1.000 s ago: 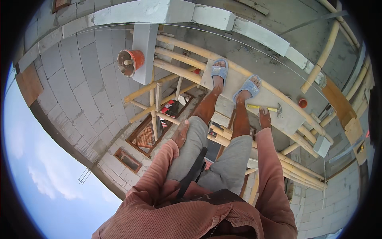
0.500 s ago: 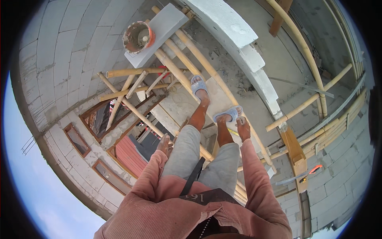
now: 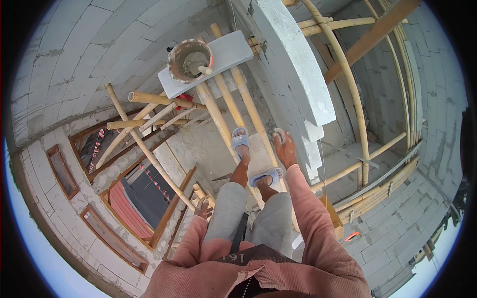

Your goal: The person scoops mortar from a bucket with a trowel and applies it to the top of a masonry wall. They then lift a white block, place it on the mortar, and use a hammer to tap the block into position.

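My left hand (image 3: pixel 203 208) hangs beside my left thigh, its fingers apart and nothing seen in it. Out ahead of my right slipper, my right hand (image 3: pixel 284 150) reaches forward with spread, pale-smeared fingers, near the stepped edge of a light block wall (image 3: pixel 293 74). I see nothing held there. Farther ahead, a mortar-stained bucket (image 3: pixel 176 64) stands on a long grey block (image 3: pixel 232 48) lying across bamboo poles (image 3: pixel 229 102). Inside are grey mortar (image 3: pixel 195 60) and a tool with a pale handle (image 3: pixel 204 70).
My feet, in blue slippers (image 3: pixel 240 139), stand on the bamboo and board platform, with gaps to a lower floor. Bamboo rails (image 3: pixel 149 154) cross at left before wooden window frames (image 3: pixel 62 171). More bamboo and a brown beam (image 3: pixel 372 39) stand right. An orange handle (image 3: pixel 352 237) shows at lower right.
My right hand has risen and moved forward from beside my right foot. My view has shifted, and the bucket and wall look nearer. My left hand still hangs by my thigh.
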Available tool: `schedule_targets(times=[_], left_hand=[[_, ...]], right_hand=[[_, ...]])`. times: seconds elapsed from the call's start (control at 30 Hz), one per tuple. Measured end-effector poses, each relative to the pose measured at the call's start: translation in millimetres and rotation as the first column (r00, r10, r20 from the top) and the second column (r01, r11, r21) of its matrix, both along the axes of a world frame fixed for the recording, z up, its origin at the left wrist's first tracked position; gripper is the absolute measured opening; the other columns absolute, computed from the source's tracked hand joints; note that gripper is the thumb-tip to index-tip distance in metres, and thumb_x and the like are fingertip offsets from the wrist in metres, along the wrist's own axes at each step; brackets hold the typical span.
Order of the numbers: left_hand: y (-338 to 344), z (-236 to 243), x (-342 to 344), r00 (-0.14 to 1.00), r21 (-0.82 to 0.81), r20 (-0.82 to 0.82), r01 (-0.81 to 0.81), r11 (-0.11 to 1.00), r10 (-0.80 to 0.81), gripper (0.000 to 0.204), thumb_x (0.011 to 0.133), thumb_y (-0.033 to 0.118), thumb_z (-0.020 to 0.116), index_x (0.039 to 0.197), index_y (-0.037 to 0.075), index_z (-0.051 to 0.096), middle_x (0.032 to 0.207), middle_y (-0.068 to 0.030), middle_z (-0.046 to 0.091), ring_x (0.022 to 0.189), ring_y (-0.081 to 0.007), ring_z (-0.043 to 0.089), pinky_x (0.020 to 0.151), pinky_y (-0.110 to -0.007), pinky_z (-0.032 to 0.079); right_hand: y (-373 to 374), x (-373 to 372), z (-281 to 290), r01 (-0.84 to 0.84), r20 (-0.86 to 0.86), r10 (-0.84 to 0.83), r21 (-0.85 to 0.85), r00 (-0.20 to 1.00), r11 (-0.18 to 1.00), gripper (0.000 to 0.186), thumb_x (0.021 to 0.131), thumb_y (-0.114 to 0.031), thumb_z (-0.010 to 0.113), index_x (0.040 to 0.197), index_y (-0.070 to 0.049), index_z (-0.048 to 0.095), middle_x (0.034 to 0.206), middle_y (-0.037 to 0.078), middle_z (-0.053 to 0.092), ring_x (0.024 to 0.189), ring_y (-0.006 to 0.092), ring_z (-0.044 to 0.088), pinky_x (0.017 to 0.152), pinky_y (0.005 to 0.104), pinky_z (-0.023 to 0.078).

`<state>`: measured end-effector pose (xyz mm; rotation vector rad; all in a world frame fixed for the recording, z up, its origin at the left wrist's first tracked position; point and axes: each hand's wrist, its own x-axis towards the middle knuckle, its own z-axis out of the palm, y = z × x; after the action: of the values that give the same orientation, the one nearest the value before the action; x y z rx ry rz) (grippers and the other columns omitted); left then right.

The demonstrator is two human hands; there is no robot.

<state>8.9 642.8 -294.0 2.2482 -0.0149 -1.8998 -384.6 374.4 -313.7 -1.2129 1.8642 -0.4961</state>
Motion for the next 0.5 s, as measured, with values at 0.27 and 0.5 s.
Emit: schedule_targets(times=[0.27, 0.5], left_hand=[[-49.9, 0.4, 7.5, 0.993, 0.002, 0.030, -0.111, 0.994, 0.111, 0.068, 0.097, 0.038, 0.057, 0.155, 0.020, 0.026, 0.137, -0.0108, 0.047, 0.108, -0.0274, 0.065, 0.082, -0.040, 0.055], [-95.1, -18.5, 11.0, 0.973, -0.104, 0.052, -0.219, 0.970, 0.225, 0.075, 0.094, 0.041, 0.063, 0.155, 0.024, 0.023, 0.136, -0.0103, 0.047, 0.112, -0.0278, 0.062, 0.082, -0.042, 0.054]], right_hand=[[-45.6, 27.3, 8.8, -0.045, -0.015, 0.045, 0.008, 0.999, 0.999, 0.038, 0.098, -0.034, 0.054, 0.120, -0.003, 0.061, 0.119, 0.025, 0.061, 0.115, 0.0439, 0.054, 0.100, 0.0468, 0.042], [-85.3, 47.0, -5.0, -0.160, -0.008, 0.160, 0.047, 0.987, 0.986, 0.038, 0.098, -0.034, 0.054, 0.123, -0.005, 0.059, 0.120, 0.023, 0.062, 0.117, 0.0430, 0.053, 0.101, 0.0477, 0.042]])
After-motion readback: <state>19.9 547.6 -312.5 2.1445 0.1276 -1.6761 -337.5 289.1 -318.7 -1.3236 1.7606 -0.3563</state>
